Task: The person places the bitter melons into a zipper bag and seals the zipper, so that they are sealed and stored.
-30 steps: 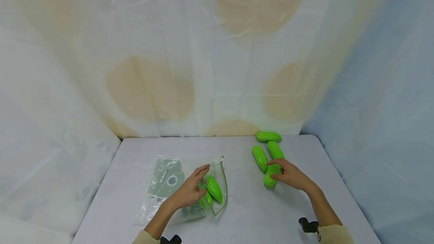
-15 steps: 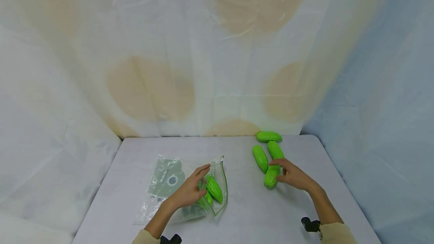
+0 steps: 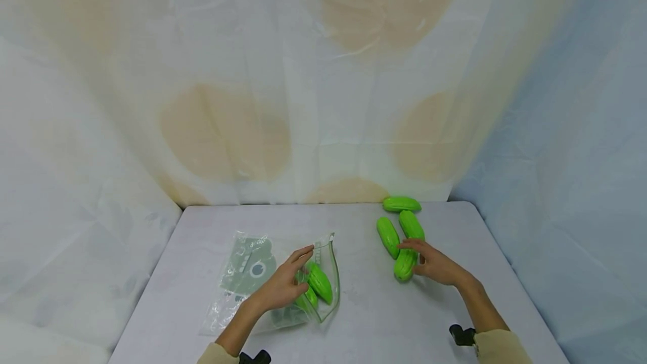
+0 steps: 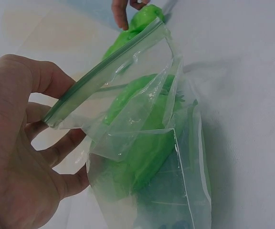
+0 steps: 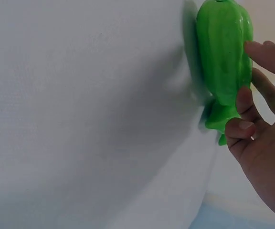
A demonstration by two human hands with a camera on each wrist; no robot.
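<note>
On the left, my left hand [image 3: 280, 285] holds the mouth of a clear zip bag [image 3: 247, 265] with a green print. In the left wrist view the green zip strip [image 4: 106, 67] crosses close in front of its fingers, and the lip stands raised. Bright green toy cucumbers [image 3: 319, 283] lie inside the bag near its mouth. My right hand [image 3: 437, 263] is over a ridged green toy cucumber [image 3: 403, 269], thumb and fingers loosely bent around its sides. The right wrist view shows the fingertips right at the edge of this cucumber [image 5: 223, 52], which rests on the table.
Beyond the right hand, more toy cucumbers lie close together: one to the left [image 3: 387, 236], one behind [image 3: 411, 223], and one by the table's back edge [image 3: 401, 204]. A patterned curtain [image 3: 323, 128] hangs behind the white table [image 3: 364, 319].
My right hand has shifted slightly to the right over the nearest toy cucumber, its thumb now more at the cucumber's side. The left hand and the bag have stayed in place.
</note>
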